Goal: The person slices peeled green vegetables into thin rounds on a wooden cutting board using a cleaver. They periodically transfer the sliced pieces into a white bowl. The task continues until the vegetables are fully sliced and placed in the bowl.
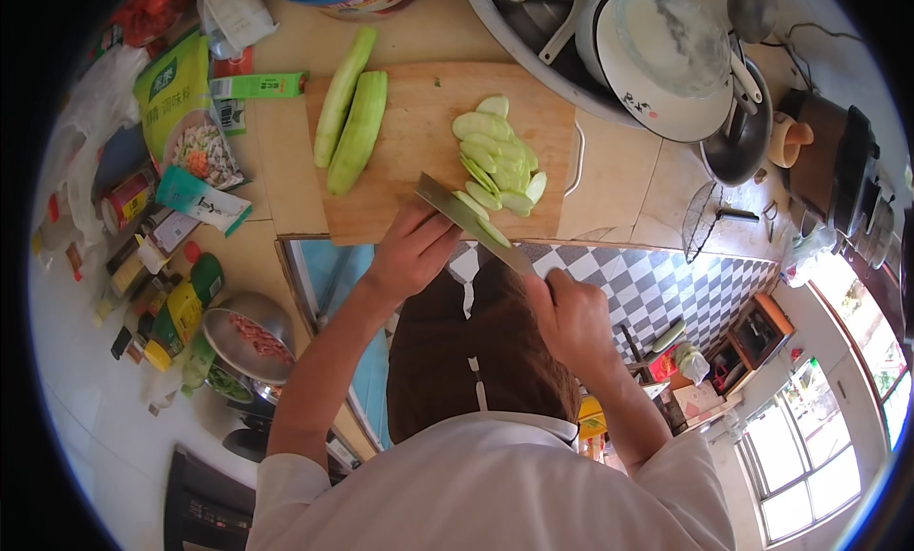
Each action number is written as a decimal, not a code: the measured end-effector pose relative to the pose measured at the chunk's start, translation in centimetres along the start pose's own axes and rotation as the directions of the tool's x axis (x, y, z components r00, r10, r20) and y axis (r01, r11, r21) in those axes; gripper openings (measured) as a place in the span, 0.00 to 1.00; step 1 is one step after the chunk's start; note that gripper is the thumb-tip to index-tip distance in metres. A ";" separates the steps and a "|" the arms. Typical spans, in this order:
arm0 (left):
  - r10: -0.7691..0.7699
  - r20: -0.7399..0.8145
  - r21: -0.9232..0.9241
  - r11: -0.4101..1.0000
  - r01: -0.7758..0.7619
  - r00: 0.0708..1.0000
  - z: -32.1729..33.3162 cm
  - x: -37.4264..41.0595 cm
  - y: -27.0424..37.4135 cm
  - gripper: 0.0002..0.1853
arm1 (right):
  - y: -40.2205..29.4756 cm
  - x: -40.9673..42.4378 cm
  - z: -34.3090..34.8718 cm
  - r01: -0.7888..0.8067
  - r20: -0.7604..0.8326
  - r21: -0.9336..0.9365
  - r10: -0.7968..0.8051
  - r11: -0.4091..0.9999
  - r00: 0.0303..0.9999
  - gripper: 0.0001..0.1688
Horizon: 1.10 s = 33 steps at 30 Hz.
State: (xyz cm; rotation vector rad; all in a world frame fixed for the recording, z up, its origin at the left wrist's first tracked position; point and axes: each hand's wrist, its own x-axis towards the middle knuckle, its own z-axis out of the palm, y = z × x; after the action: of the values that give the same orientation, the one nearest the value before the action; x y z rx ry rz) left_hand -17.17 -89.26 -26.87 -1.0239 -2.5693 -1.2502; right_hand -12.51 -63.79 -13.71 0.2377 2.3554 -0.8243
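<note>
My right hand (571, 315) grips the handle of a cleaver-like kitchen knife (460, 219), its wide blade lying across the near edge of a wooden cutting board (421, 129). At the blade's far end is my left hand (418, 254), fingers bent; whether they hold a piece of the vegetable, I cannot tell. A couple of pale green slices rest against the blade. Beyond it lies a pile of sliced green gourd or squash (500, 151). Two long peeled pieces (357, 133) of the same vegetable lie side by side on the board's left.
A large metal basin (493, 22) with bowls and ladles stands at the back right, near a dark pan (742, 147). Seasoning packets (171, 87) and bottles (186, 312) crowd the left. A steel bowl of raw meat (221, 322) sits at lower left. The board has a metal handle (577, 158).
</note>
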 end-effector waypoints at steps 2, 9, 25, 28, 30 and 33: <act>0.009 -0.003 0.000 1.000 -0.009 1.000 -0.1 0.1 0.0 0.16 | 0.1 -1.0 -1.1 -0.011 0.023 -0.041 0.012 0.999 1.000 0.27; -0.018 -0.021 0.004 1.000 0.018 1.000 -0.1 0.3 0.4 0.16 | 0.0 -0.9 -0.4 0.007 0.000 0.016 -0.007 1.000 1.000 0.26; 0.051 0.069 0.039 0.998 -0.054 0.996 -1.5 0.2 0.0 0.15 | -1.8 -0.5 1.3 -0.006 -0.053 -0.002 0.006 1.000 0.999 0.26; 0.044 0.082 -0.003 0.999 -0.044 0.996 -1.7 0.5 -0.5 0.14 | -1.3 -2.6 0.8 -0.046 -0.036 -0.025 0.045 0.999 0.998 0.30; 0.071 0.065 -0.024 0.997 -0.070 0.995 -1.7 1.0 -0.2 0.14 | -1.2 -3.5 0.7 -0.075 -0.033 -0.014 0.074 0.997 0.997 0.31; 0.070 0.060 -0.055 0.996 -0.067 0.996 -1.5 1.1 -0.6 0.13 | -1.6 -3.7 0.9 -0.094 -0.065 0.008 0.095 0.996 0.993 0.32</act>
State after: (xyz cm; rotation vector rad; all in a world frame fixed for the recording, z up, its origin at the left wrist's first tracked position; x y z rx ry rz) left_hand -18.66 -90.11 -25.90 -1.1685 -2.5346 -1.2951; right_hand -9.75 -65.49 -11.17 0.3805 2.3828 -0.7879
